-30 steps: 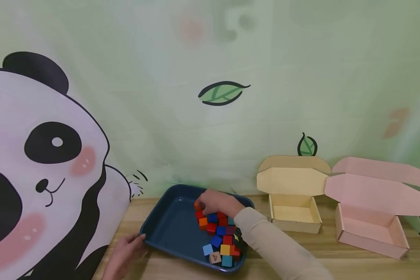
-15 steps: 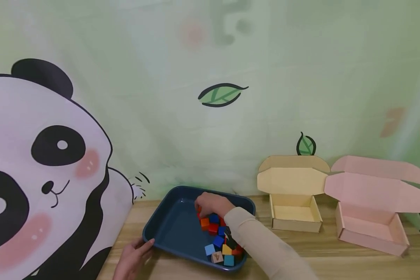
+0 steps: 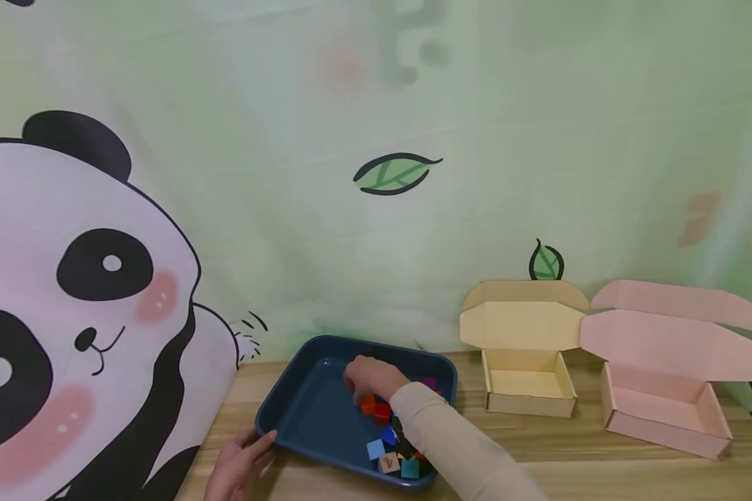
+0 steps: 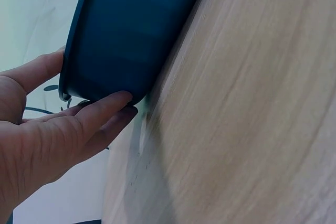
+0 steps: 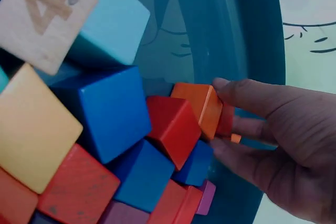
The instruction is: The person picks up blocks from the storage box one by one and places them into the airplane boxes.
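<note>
In the head view my left hand (image 3: 241,463) holds the near left corner of a dark blue tray (image 3: 301,445). The left wrist view shows the thumb at the tray's rim and the fingers extended along the outer wall. My right hand (image 3: 372,376) reaches down into the tray. Seen from the right wrist, its thumb and fingertips close around a row of toy blocks, at an orange block (image 5: 195,100) with a red block (image 5: 226,120) just behind. More blocks lie alongside: red (image 5: 173,129), blue (image 5: 105,114), yellow (image 5: 39,129), light blue (image 5: 113,22) and a plain wooden 4 block (image 5: 47,17).
Right of the tray stand a cream cardboard box (image 3: 529,400) and a larger pink box (image 3: 664,431), both with lids raised. A printed panda backdrop (image 3: 313,257) hangs behind the wooden table (image 3: 464,452).
My right hand has moved slightly nearer along the blocks' left edge, and its sleeve now covers more of them. The left hand stays at the tray's corner.
</note>
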{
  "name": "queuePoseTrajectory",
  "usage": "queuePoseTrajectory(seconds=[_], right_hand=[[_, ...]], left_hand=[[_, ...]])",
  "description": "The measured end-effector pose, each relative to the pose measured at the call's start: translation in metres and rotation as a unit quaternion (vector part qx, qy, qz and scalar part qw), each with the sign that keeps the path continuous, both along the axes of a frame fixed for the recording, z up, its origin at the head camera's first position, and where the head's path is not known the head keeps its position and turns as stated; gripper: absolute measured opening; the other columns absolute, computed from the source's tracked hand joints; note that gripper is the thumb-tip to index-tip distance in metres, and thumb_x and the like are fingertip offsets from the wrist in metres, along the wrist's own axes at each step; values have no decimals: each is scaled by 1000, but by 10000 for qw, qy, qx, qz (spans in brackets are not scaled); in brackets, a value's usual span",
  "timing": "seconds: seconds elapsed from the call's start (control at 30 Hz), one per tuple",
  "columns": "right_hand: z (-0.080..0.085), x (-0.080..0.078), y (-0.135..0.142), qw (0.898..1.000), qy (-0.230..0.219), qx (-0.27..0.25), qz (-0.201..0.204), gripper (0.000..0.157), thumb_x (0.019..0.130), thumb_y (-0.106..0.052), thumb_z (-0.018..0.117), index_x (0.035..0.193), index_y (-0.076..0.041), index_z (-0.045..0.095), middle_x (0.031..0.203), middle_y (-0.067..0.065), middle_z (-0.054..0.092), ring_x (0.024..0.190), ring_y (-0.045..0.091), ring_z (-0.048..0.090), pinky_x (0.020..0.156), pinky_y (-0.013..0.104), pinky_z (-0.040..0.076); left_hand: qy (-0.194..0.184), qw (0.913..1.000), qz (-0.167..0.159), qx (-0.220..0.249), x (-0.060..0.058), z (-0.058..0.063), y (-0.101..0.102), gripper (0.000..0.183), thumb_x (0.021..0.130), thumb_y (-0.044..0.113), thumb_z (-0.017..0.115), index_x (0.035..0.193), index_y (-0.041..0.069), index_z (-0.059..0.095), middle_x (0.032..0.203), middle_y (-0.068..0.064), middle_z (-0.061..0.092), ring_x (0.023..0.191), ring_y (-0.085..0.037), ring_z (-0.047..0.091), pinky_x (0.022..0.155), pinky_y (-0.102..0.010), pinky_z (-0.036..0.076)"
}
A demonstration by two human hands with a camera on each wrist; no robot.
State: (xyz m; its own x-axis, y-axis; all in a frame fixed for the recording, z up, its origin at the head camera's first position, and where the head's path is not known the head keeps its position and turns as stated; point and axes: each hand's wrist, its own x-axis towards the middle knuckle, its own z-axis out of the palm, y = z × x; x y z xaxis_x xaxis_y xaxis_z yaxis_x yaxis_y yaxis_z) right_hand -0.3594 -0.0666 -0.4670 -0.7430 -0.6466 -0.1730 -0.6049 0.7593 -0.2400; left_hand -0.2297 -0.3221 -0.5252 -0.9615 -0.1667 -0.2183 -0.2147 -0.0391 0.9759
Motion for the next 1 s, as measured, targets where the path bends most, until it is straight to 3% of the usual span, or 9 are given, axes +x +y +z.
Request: queuePoseTrajectory(seconds=[0.27, 0.37, 0.5, 0.6, 0.77, 1.0], right_hand=[[5, -11, 6, 9992, 253, -299, 84, 17, 89, -18, 80, 105, -16, 76, 94, -5, 68, 72, 9, 57, 63, 20, 52], [14, -12, 9, 9986, 413, -219, 244, 13, 91, -16, 78, 104, -15, 77, 92, -5, 70, 72, 8, 57, 65, 19, 52], [28, -12, 13, 9973, 579, -87, 446, 10, 92, -14, 75, 102, -14, 78, 93, -5, 72, 74, 8, 57, 68, 19, 52], [37, -12, 18, 9970, 577, -50, 507, 14, 93, -14, 74, 106, -13, 78, 101, -4, 73, 81, 10, 61, 73, 21, 55], [48, -12, 29, 9959, 577, -29, 700, 20, 95, -14, 72, 114, -10, 77, 113, 0, 73, 97, 15, 66, 85, 25, 57], [57, -11, 49, 9924, 742, 271, 944, 16, 94, -16, 75, 107, -9, 79, 106, 1, 75, 88, 14, 66, 81, 26, 58]], left_hand=[[-110, 9998, -56, 124, -1, 0, 1, 76, 100, 6, 64, 148, -25, 14, 151, -47, 23, 134, -39, 42, 114, -52, 38], [-151, 9997, -36, 162, -2, 0, 0, 77, 100, 7, 65, 149, -24, 14, 151, -46, 24, 130, -34, 48, 113, -49, 41], [-214, 9997, -22, 151, -4, 0, -2, 78, 100, 9, 66, 150, -23, 15, 152, -45, 24, 133, -37, 45, 113, -48, 41], [-201, 9997, -64, 104, -5, 1, -2, 79, 100, 11, 66, 151, -22, 14, 153, -44, 23, 140, -43, 35, 114, -49, 38], [-63, 9999, -44, 141, -3, 3, 0, 76, 101, 9, 64, 150, -22, 16, 152, -44, 25, 136, -37, 41, 112, -43, 42], [-142, 9996, 9, 235, 3, 1, -1, 77, 101, 8, 64, 151, -21, 14, 155, -43, 21, 136, -35, 40, 112, -43, 42]])
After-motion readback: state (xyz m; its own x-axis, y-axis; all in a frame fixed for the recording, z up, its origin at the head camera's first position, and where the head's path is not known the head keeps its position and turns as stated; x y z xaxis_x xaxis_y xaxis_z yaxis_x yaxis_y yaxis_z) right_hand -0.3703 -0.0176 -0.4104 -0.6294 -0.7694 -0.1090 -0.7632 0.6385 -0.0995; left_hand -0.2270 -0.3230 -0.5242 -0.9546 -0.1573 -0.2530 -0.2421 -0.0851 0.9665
